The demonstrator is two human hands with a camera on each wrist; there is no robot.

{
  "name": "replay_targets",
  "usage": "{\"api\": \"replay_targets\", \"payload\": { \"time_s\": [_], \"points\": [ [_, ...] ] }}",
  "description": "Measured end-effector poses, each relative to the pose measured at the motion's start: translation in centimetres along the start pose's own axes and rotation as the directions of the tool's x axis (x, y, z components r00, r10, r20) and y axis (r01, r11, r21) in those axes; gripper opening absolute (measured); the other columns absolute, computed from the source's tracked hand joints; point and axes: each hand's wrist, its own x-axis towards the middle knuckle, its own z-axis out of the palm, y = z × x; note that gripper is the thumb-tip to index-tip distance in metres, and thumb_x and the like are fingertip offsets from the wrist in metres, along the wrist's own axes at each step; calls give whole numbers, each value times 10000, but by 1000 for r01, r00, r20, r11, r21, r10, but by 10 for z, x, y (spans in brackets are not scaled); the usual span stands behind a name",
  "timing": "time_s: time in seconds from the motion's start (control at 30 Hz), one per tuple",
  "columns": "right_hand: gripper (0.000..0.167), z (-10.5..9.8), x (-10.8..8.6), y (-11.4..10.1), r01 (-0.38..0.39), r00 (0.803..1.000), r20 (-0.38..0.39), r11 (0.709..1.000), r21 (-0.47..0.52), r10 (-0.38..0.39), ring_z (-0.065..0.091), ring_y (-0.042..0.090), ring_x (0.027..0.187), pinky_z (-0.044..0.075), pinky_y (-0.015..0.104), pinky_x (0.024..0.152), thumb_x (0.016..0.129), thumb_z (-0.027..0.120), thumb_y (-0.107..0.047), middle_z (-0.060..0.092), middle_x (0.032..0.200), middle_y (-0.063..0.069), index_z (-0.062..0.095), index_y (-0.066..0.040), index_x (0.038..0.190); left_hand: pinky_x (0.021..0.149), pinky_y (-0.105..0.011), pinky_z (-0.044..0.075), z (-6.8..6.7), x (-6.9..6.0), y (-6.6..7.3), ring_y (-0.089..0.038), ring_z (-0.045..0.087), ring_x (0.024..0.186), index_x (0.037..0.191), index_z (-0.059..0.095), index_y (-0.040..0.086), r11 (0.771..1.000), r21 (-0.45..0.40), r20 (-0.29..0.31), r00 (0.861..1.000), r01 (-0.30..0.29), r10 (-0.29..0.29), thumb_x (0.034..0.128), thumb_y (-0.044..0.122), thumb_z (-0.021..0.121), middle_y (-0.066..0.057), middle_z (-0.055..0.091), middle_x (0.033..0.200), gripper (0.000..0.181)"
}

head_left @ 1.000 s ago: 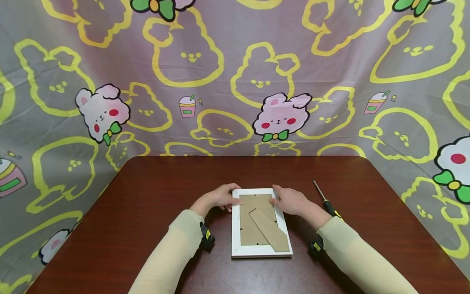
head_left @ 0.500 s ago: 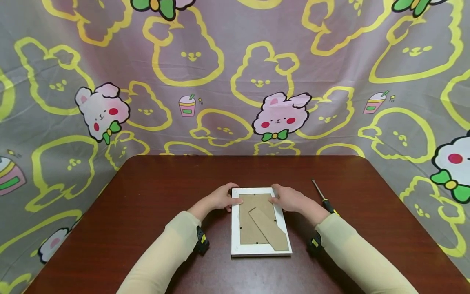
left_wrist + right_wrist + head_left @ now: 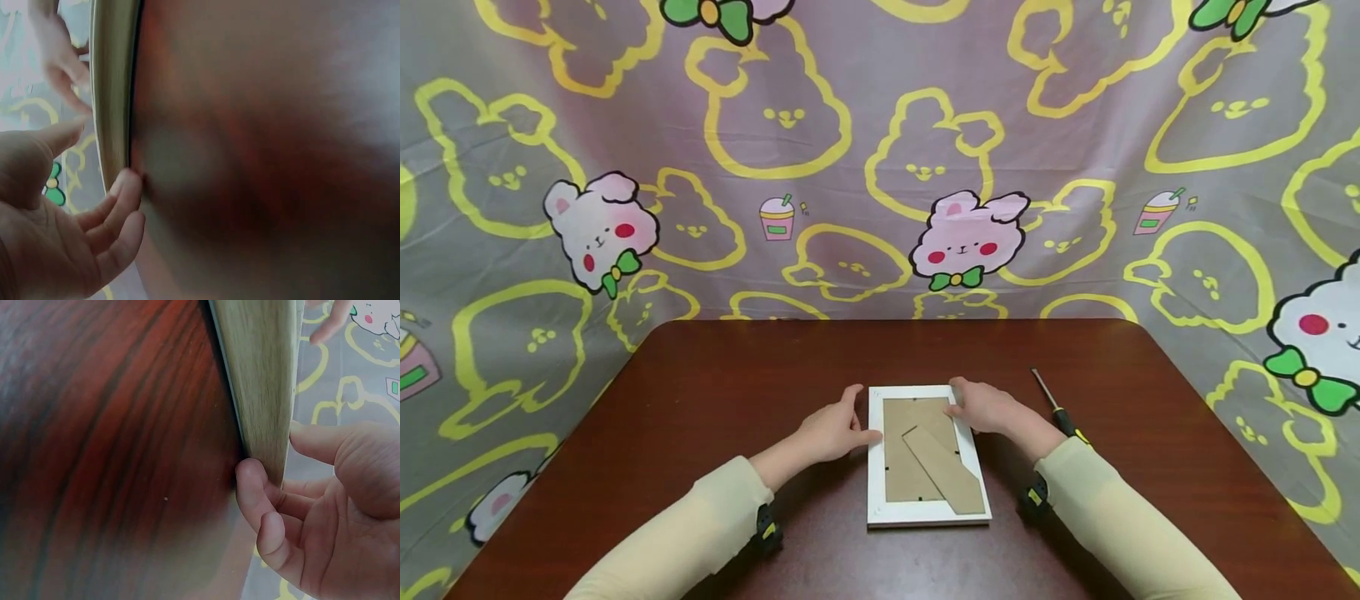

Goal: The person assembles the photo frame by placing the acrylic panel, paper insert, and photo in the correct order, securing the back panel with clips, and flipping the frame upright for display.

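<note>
A white picture frame [image 3: 876, 467] lies back side up on the table, its brown backing board [image 3: 902, 475] and slanted stand leg [image 3: 943, 471] showing. At its far right corner my right hand [image 3: 992, 408] grips the edge, thumb on top and fingers at the side. In the right wrist view those fingers [image 3: 250, 487] curl at the frame's wood-coloured side [image 3: 259, 375]. My left hand [image 3: 829, 429] is spread at the left edge, thumb tip at the rim. The left wrist view has its fingertips [image 3: 128, 184] by the frame's side [image 3: 112, 81]; whether they touch is unclear.
A screwdriver [image 3: 1060, 412] with a black and yellow handle lies to the right, partly behind the right forearm. The dark red-brown table [image 3: 737, 358] ends at a patterned cloth [image 3: 850, 125] hung behind and at the sides.
My left hand has loosened its hold on the frame's far left corner and moved left and slightly nearer. The right hand keeps its grip, and the frame stays on the table.
</note>
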Motion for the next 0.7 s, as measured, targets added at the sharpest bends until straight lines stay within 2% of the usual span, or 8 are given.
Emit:
{"api": "replay_targets", "payload": {
  "time_s": [0.1, 0.2, 0.3, 0.37, 0.5, 0.7],
  "points": [
    [596, 0, 0, 1, 2, 1000, 4, 1000, 10, -2, 629, 147, 618, 501, 332, 593, 972, 619, -255, 616, 1130, 197, 368, 13, 1442, 569, -315, 435, 0, -17, 0, -117, 544, 628, 1438, 360, 16, 998, 60, -29, 1000, 0, 2, 851, 428, 738, 34, 594, 835, 811],
    [590, 1, -1, 1, 9, 1000, 6, 1000, 19, -9, 627, 152, 613, 498, 331, 585, 974, 616, -250, 613, 1131, 198, 367, 16, 1438, 731, -394, 480, 3, -30, -1, -176, 600, 862, 1402, 431, 17, 997, 72, -30, 1000, -7, 9, 854, 440, 731, -13, 614, 1027, 754],
    [590, 1, -2, 3, 16, 1000, 10, 1000, 23, -16, 629, 154, 618, 499, 330, 587, 974, 616, -248, 607, 1138, 204, 366, 24, 1434, 862, -495, 458, 6, -38, 0, -263, 558, 1107, 1379, 474, 8, 996, 87, -17, 1000, -21, 23, 858, 463, 718, -96, 593, 1188, 733],
    [594, 0, -3, 3, 20, 1000, 10, 1000, 22, -20, 629, 156, 621, 502, 335, 593, 972, 619, -248, 613, 1117, 201, 364, 30, 1432, 896, -534, 439, 9, -41, 1, -303, 507, 1198, 1377, 488, 4, 995, 97, -7, 1000, -21, 22, 860, 483, 705, -134, 557, 1266, 738],
    [597, -2, -3, 3, 28, 1000, 1, 1000, 12, -28, 630, 157, 622, 506, 353, 611, 969, 625, -245, 627, 1071, 192, 366, 35, 1428, 905, -554, 430, 14, -43, 5, -332, 452, 1256, 1368, 511, -11, 993, 114, -1, 999, -37, 37, 866, 498, 688, -172, 500, 1344, 736],
    [589, -2, -3, 1, 33, 999, 10, 999, 30, -33, 635, 162, 631, 514, 356, 623, 972, 620, -238, 625, 1090, 199, 364, 33, 1429, 917, -540, 426, 16, -47, 9, -334, 442, 1262, 1356, 525, -22, 991, 110, 4, 997, -73, 73, 882, 472, 678, -170, 484, 1363, 701]
  ]
}}
